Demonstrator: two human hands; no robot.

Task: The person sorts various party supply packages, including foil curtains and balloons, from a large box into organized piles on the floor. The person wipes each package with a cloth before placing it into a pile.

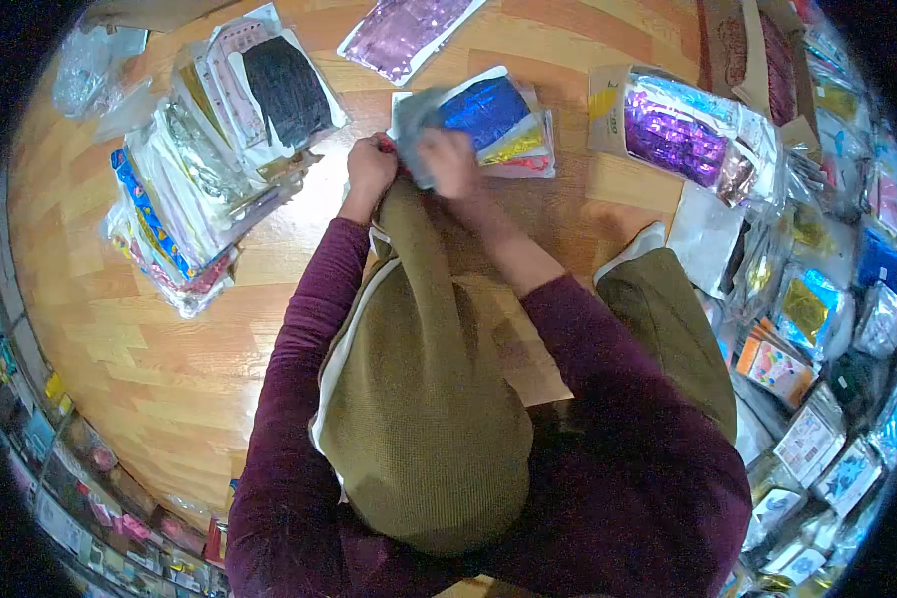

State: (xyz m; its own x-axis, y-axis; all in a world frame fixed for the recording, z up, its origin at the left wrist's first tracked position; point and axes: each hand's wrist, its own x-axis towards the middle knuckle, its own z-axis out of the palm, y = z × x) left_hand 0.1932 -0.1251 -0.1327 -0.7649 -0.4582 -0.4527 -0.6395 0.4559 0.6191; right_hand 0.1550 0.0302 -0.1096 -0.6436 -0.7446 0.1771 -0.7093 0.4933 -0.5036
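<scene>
My left hand (pixel 372 164) is closed in a pinch above my knee, at the edge of a soft-looking grey piece (pixel 416 125); a bit of red shows at the fingertips. My right hand (pixel 447 162), smeared by motion, lies against that grey piece with its fingers curled round it. Blur hides whether it is a cloth or a foil packet. Just beyond, a flat packet of blue foil (pixel 488 108) lies on the floor over a gold foil packet (pixel 516 147) and a red-edged one.
Left on the wood floor lies a fanned row of clear-bagged packets (pixel 204 164), with black foil (pixel 287 92) at its end. A pink foil packet (pixel 409 35) is at the top. Purple foil (pixel 676 135), a cardboard box (pixel 752 60) and heaped bagged goods (pixel 807 309) line the right.
</scene>
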